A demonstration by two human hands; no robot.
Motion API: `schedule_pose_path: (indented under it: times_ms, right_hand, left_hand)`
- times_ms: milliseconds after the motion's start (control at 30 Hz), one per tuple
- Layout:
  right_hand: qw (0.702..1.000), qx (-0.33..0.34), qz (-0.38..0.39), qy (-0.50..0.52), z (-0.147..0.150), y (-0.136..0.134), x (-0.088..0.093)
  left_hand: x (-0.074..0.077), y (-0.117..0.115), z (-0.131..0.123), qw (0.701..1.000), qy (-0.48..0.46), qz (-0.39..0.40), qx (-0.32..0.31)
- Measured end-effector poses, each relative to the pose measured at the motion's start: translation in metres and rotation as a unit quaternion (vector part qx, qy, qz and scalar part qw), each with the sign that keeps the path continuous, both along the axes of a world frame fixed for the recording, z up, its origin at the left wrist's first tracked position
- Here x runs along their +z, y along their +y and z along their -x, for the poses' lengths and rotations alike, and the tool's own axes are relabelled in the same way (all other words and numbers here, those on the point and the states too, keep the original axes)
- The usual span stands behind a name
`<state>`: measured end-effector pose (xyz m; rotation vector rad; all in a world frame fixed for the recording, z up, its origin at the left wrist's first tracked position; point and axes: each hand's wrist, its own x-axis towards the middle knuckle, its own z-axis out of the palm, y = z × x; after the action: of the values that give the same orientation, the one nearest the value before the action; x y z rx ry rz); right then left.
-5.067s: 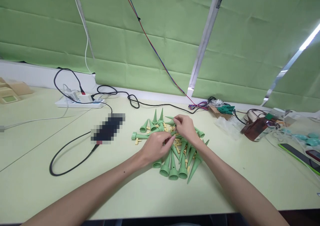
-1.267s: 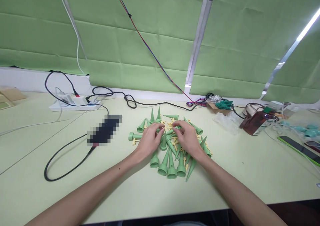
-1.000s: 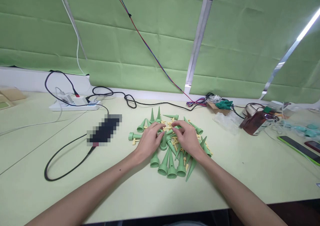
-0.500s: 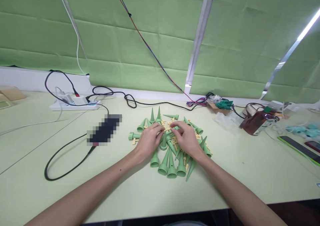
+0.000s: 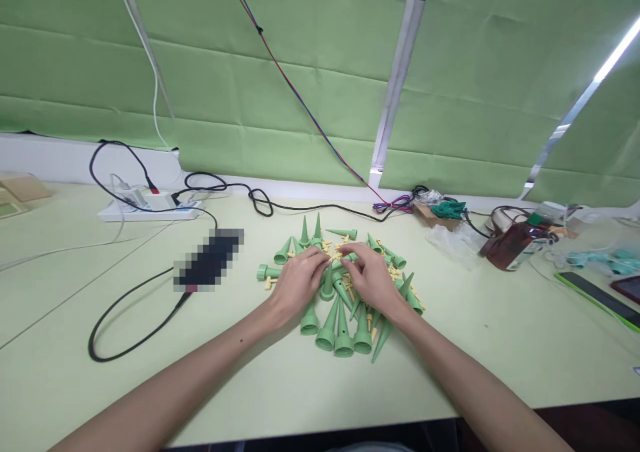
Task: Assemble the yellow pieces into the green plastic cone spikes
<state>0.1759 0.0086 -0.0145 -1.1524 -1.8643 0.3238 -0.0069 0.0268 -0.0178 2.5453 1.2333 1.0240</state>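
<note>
Green cones (image 5: 344,325): smooth matt plastic. Small yellow pieces (image 5: 271,283): plastic. Table (image 5: 500,345): smooth, matt pale green. Cable (image 5: 125,309): black rubbery sheath. Blinds (image 5: 250,105): matt cloth

No writing, brand, number or sign can be read anywhere in the frame. The dark device (image 5: 209,260) left of centre is pixelated over. The power strip (image 5: 150,209) at the left, the brown bottle (image 5: 510,249) at the right and the cardboard boxes (image 5: 15,195) at the left edge are too small for any lettering to be made out
</note>
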Motion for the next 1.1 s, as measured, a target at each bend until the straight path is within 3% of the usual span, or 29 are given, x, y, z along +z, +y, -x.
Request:
schedule_pose_path:
  times_ms: [933,1100]
  right_hand:
    - [0.999,-0.006,-0.027,-0.032,0.0032,0.0013,-0.0002]
    - [0.999,-0.016,-0.048,-0.009,0.0027,0.0017,0.0]
  left_hand:
    - [-0.0016,-0.0024,-0.0019,1.0,-0.002,-0.008,-0.025]
    - [0.0052,-0.0032,-0.0042,0.997,-0.071,0.011,-0.011]
